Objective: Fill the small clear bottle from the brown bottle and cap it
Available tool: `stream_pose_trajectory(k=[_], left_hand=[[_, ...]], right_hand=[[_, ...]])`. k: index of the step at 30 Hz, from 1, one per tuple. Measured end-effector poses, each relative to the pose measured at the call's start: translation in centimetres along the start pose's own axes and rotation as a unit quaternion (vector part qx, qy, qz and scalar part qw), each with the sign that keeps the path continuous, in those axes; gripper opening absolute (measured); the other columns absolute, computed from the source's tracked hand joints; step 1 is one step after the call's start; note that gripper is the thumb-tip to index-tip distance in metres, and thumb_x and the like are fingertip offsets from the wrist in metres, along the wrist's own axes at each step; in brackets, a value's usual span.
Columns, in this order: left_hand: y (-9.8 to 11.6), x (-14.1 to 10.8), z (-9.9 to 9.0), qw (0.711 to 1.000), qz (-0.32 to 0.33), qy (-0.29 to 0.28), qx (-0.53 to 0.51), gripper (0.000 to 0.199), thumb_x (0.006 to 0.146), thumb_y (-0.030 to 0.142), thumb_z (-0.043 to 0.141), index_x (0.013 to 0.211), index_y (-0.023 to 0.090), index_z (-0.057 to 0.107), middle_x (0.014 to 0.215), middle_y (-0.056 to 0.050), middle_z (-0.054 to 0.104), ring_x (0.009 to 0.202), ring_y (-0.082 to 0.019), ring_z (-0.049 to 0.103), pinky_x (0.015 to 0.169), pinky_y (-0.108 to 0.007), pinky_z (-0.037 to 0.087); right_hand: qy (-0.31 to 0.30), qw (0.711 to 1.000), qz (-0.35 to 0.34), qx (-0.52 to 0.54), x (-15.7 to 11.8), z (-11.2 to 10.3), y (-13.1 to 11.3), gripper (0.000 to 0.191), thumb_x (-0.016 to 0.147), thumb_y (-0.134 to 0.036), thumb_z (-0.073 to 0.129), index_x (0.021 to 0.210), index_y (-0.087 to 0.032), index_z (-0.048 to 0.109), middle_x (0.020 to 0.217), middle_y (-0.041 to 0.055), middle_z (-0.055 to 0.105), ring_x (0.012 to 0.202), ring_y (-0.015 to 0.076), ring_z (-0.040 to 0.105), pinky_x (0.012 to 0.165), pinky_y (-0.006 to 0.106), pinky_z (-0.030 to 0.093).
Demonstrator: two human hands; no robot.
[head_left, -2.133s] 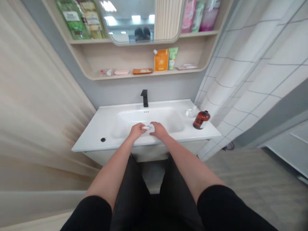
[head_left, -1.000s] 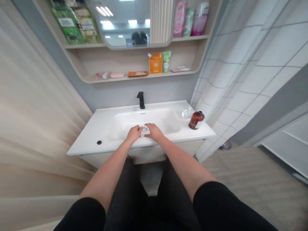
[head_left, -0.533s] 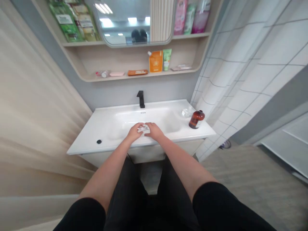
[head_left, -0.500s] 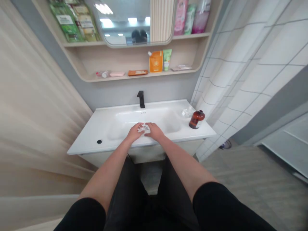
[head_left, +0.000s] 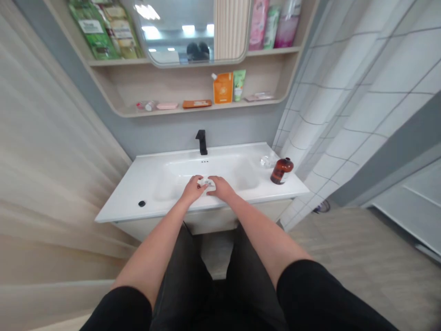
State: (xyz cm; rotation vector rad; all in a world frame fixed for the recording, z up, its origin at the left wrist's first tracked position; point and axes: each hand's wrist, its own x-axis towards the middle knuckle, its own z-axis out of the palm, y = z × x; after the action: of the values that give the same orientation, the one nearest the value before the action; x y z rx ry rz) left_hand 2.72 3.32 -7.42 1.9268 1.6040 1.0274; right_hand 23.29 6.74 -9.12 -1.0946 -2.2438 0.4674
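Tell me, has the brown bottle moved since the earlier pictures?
No. The brown bottle stands in the same spot at the right end of the sink, the same way from the black tap; only the camera's view has shifted.

No wording can be read: the labels on the orange pouch [head_left: 223, 88] and amber bottle [head_left: 281, 171] are too blurred.

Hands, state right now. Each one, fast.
Left hand: closed on a small translucent object, over the white basin.
Right hand: closed on the same object from the other side.
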Motion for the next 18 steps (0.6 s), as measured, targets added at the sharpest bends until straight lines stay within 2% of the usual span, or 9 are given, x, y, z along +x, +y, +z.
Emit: stream_pose_trajectory(k=[2,3,6,9,11,14,18], left_hand=[[0.34,-0.04,-0.13,0.999,-0.024,-0.023,0.027,0.019,0.093,0.032,0.069,0.109,0.022,0.071,0.107,-0.007,0.076,0.086,-0.021,0.071,0.088,-0.037,0.058],[0.49,-0.05,-0.17,0.999,-0.020,-0.036,0.032,0.017,0.092,0.029,0.069,0.108,0.023,0.071,0.104,-0.006,0.076,0.088,-0.022,0.071,0.089,-0.037,0.058],[0.68,-0.09,-0.19,0.999,-0.006,-0.036,0.033,0.029,0.086,0.026,0.076,0.114,0.023,0.070,0.108,-0.007,0.077,0.092,-0.023,0.071,0.088,-0.035,0.056],[0.54,-0.07,-0.10,0.997,-0.024,-0.030,0.061,0.016,0.094,0.036,0.070,0.104,0.023,0.070,0.092,-0.005,0.075,0.083,-0.023,0.068,0.085,-0.036,0.054],[0.37,-0.02,-0.03,0.997,-0.012,-0.034,0.063,0.013,0.096,0.035,0.067,0.101,0.023,0.070,0.090,-0.004,0.074,0.082,-0.023,0.067,0.084,-0.035,0.053],[0.17,0.01,-0.02,0.999,0.007,-0.028,0.041,0.018,0.093,0.034,0.071,0.108,0.024,0.070,0.096,-0.004,0.075,0.085,-0.021,0.067,0.084,-0.033,0.051],[0.18,-0.14,-0.33,0.998,-0.007,-0.039,0.057,0.018,0.094,0.040,0.071,0.100,0.023,0.070,0.084,-0.001,0.071,0.077,-0.021,0.063,0.079,-0.032,0.050]], right_hand=[[0.001,1.000,0.001,0.001,0.02,0.03,0.03,0.083,0.075,-0.028,0.100,0.148,-0.019,0.063,0.144,0.0173,0.070,0.132,0.0339,0.067,0.118,0.051,0.050],[0.000,1.000,0.002,0.001,0.03,0.05,0.05,0.083,0.074,-0.027,0.100,0.148,-0.019,0.063,0.144,0.0168,0.071,0.132,0.0338,0.067,0.118,0.051,0.050],[0.000,1.000,0.004,0.003,0.01,0.04,0.04,0.083,0.073,-0.026,0.100,0.148,-0.020,0.064,0.143,0.0158,0.071,0.131,0.0334,0.067,0.118,0.051,0.050],[0.003,1.000,0.003,0.009,-0.03,-0.09,-0.11,0.081,0.074,-0.027,0.100,0.147,-0.021,0.065,0.144,0.0156,0.070,0.131,0.0332,0.067,0.118,0.050,0.050],[0.002,1.000,0.007,0.012,-0.05,-0.19,-0.23,0.081,0.074,-0.027,0.100,0.146,-0.021,0.065,0.144,0.0157,0.070,0.131,0.0334,0.067,0.118,0.051,0.050],[0.003,1.000,0.006,0.017,-0.06,-0.26,-0.34,0.082,0.073,-0.027,0.101,0.146,-0.019,0.065,0.144,0.0169,0.070,0.132,0.0340,0.067,0.118,0.051,0.050],[0.004,1.000,-0.003,0.029,-0.09,-0.25,-0.35,0.079,0.074,-0.027,0.099,0.145,-0.019,0.065,0.143,0.0162,0.071,0.131,0.0336,0.068,0.119,0.051,0.050]])
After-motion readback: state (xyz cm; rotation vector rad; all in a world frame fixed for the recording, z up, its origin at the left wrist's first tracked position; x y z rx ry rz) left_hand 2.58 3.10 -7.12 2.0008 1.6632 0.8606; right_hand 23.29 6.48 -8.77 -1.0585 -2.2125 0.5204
